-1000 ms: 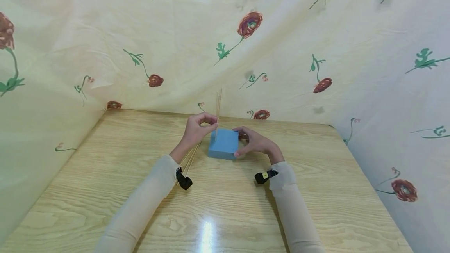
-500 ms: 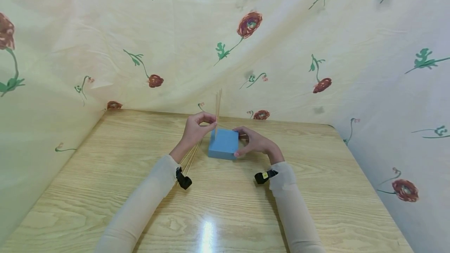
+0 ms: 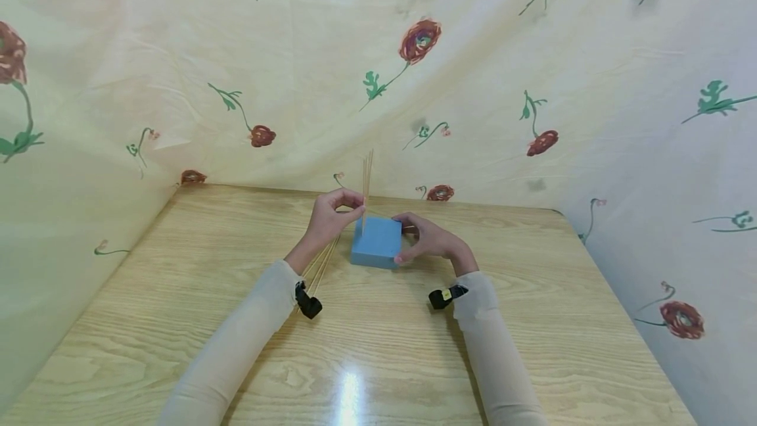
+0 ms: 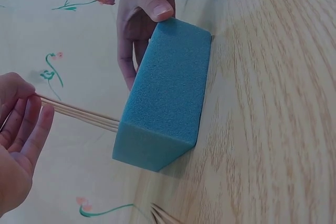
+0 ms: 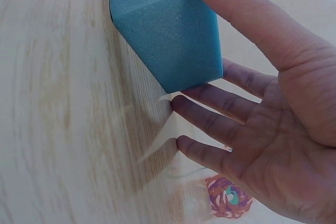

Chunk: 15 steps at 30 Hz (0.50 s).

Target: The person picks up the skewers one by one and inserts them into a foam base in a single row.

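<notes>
In the head view, we find the blue foam block (image 3: 378, 239) flat on the wooden table (image 3: 378, 347), with the upright sticks (image 4: 88, 116) meeting its top face toward the left side. The left hand (image 3: 327, 223) pinches at the sticks between thumb and finger, above the block. The right hand (image 3: 435, 240) holds the block at its right side, thumb on the near corner, fingers behind. We cannot tell how deep the sticks sit. We judge side load the main hazard: pushing off-axis could bow or snap a stick, or tear the foam near its edge. Because the right hand bears on one side only, uneven pressure may turn the block. Crowded sticks could knock one another loose. The loose sticks (image 3: 326, 266) lie beneath the left wrist, where a dropped forearm could scatter them.
</notes>
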### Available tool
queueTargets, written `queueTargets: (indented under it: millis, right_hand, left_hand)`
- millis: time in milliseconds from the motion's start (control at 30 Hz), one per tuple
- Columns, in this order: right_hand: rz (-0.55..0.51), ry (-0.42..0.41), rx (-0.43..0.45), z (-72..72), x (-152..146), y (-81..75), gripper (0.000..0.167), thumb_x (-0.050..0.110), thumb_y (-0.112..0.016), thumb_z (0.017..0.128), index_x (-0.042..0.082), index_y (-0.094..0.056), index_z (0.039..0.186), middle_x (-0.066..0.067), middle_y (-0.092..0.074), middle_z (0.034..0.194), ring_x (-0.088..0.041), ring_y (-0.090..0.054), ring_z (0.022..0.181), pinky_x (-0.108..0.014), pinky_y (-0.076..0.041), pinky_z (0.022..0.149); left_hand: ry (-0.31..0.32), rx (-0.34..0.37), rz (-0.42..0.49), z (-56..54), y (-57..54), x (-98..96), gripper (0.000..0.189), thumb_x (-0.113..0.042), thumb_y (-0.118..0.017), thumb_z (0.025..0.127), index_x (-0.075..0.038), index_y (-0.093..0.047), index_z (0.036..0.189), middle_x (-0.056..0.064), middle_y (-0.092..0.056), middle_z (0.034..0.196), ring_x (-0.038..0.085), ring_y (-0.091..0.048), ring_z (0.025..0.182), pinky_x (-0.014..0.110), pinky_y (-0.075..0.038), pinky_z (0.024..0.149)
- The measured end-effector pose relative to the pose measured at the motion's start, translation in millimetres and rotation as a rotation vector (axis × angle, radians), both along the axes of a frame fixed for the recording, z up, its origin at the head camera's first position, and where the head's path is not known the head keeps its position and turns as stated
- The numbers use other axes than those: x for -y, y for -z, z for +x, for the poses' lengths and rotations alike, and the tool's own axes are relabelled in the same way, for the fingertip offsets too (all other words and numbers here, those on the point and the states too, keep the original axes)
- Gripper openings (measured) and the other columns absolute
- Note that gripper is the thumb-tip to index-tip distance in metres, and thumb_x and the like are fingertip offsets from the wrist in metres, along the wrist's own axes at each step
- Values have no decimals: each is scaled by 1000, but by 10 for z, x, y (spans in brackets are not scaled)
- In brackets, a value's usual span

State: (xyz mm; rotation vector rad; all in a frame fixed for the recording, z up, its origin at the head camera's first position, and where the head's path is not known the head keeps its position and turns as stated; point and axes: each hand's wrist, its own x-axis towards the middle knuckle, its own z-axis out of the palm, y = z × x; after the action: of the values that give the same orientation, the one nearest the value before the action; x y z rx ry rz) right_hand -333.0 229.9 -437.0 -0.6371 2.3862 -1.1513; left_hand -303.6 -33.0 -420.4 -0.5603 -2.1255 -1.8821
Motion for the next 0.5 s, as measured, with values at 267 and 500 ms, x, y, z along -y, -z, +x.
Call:
queueTargets:
  millis: [267,500]
  right_hand:
    - [-7,-2,10,-6,4,8,94,21,-92,75,9,-40,152,-15,-43,156,-39,-38,146,-56,-29,123]
    - [-24,-6,22,-1,0,12,94,19,-92,76,9,-39,153,-16,-41,157,-40,-36,147,-56,-29,123]
  left_hand:
    - [17,-6,-32,159,-186,17,15,6,-70,92,12,-70,105,32,-71,104,23,-71,88,25,-59,82]
    - [80,-4,-12,-18,20,80,15,1,-74,91,5,-72,105,32,-70,107,5,-68,83,23,-56,84]
